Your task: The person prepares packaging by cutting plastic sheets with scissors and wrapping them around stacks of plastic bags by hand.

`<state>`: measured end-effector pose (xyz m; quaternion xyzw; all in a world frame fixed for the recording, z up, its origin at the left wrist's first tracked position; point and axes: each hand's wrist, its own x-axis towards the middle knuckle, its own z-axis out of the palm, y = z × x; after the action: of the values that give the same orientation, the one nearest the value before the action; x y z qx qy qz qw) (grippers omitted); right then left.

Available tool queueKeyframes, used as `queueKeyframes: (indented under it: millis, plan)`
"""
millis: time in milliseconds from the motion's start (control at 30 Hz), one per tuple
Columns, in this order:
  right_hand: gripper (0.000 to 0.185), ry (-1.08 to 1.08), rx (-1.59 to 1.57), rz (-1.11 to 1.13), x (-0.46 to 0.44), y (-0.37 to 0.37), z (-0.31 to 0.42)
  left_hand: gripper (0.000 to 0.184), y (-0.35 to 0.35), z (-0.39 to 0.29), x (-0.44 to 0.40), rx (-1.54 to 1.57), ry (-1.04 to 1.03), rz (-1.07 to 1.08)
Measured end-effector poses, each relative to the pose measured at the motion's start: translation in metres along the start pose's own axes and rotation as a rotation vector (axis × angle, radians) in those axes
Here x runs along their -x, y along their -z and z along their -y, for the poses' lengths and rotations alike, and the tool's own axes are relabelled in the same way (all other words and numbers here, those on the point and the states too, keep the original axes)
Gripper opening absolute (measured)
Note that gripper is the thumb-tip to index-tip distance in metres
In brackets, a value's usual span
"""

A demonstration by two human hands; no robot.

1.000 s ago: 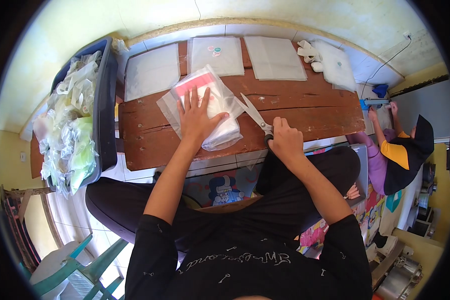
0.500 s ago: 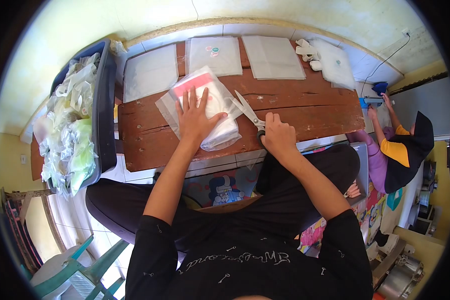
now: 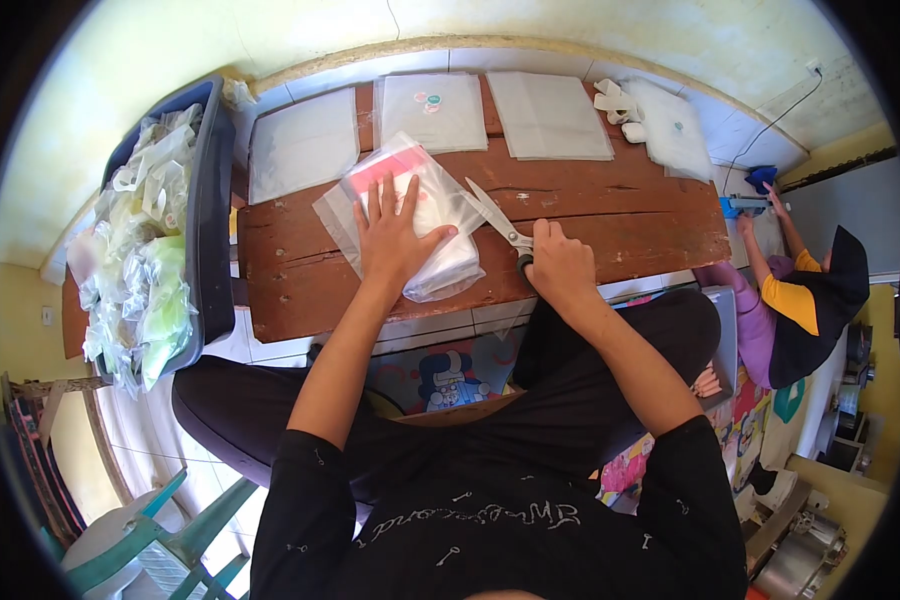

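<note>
My left hand lies flat with spread fingers on a plastic-wrapped packet with a red band, on the brown wooden table. Clear plastic sheeting sticks out around the packet. My right hand is closed around the black handles of the scissors. Their blades are slightly apart and point up and left, with the tips beside the packet's right edge.
Flat stacks of clear bags line the table's far side, with white pieces at the far right. A dark bin of plastic bags stands left. A person sits right, hands at a blue device.
My right hand and the scissors have moved slightly up, the hand also a little left. My left hand stays on the packet. The other person's upper hand has shifted.
</note>
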<state>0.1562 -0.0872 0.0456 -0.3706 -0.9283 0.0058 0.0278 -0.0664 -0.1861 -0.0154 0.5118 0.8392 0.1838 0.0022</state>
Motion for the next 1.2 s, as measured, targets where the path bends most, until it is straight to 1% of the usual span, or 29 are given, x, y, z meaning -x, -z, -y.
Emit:
queueKeyframes:
  millis: [367, 567, 967, 1200]
  plan:
    - [0.025, -0.028, -0.005, -0.014, 0.012, -0.008, -0.005, 0.095, 0.000, 0.001, 0.000, -0.010, -0.012, -0.013]
    - [0.025, -0.033, -0.038, -0.023, 0.001, -0.007, 0.006, 0.095, 0.000, -0.001, -0.001, -0.005, 0.001, -0.012]
    - [0.023, -0.054, -0.038, -0.012, 0.000, -0.009, 0.000, 0.095, -0.001, 0.000, 0.000, -0.017, -0.009, -0.016]
    - [0.023, -0.038, -0.020, -0.012, -0.016, -0.009, 0.008, 0.095, 0.003, -0.002, 0.000, -0.034, 0.013, 0.027]
